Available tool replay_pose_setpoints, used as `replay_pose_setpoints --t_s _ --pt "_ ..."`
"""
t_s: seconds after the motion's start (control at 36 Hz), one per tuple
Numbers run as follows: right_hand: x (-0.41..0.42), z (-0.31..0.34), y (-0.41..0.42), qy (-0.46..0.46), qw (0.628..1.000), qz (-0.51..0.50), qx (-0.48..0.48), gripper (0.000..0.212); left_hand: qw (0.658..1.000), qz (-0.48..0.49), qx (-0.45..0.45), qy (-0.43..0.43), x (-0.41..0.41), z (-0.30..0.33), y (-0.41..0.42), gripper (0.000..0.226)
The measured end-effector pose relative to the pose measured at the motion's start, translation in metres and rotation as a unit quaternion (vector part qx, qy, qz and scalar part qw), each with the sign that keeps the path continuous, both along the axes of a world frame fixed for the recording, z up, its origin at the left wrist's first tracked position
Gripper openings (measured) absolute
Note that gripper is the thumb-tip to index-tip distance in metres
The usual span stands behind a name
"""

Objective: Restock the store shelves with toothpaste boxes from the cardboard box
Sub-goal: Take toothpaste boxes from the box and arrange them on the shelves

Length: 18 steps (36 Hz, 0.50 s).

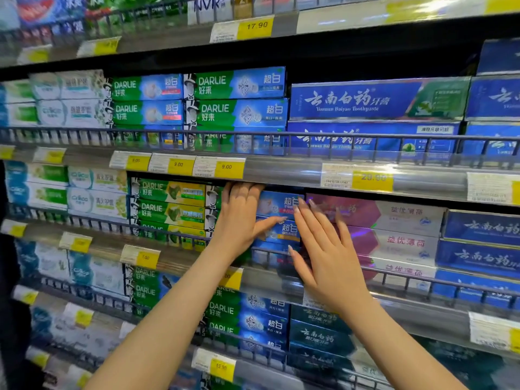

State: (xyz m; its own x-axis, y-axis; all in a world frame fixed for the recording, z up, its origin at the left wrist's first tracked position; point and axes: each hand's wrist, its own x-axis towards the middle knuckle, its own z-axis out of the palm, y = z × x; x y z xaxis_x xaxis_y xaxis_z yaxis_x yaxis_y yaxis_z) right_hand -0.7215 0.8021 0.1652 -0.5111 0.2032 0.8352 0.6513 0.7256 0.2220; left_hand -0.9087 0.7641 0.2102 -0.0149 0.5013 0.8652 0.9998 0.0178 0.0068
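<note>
Both hands lay flat and held nothing: left hand (239,218) and right hand (323,249) pressed the Darlie stack (277,205) between them; shelves looked nearly full.

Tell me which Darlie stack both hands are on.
The green-and-blue Darlie stack on the third shelf down; left hand and right hand press it. Its yellow-green neighbour is untouched.
</note>
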Motion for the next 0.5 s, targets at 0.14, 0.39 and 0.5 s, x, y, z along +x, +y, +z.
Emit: replay_pose_setpoints --t_s 0.14,0.39,0.5 --pt "-0.016 -0.004 -0.006 -0.011 0.998 0.046 0.033 0.06 1.0 0.003 0.014 -0.015 -0.025 -0.01 -0.021 0.076" --pt "-0.088 0.007 -0.026 -0.041 0.997 0.035 0.061 0.059 0.997 0.073 -0.003 -0.026 -0.119 -0.017 -0.059 0.075" --pt "-0.124 0.016 -0.029 -0.004 0.998 0.012 0.07 0.057 0.996 0.079 -0.034 -0.008 -0.148 -0.004 -0.058 0.076"
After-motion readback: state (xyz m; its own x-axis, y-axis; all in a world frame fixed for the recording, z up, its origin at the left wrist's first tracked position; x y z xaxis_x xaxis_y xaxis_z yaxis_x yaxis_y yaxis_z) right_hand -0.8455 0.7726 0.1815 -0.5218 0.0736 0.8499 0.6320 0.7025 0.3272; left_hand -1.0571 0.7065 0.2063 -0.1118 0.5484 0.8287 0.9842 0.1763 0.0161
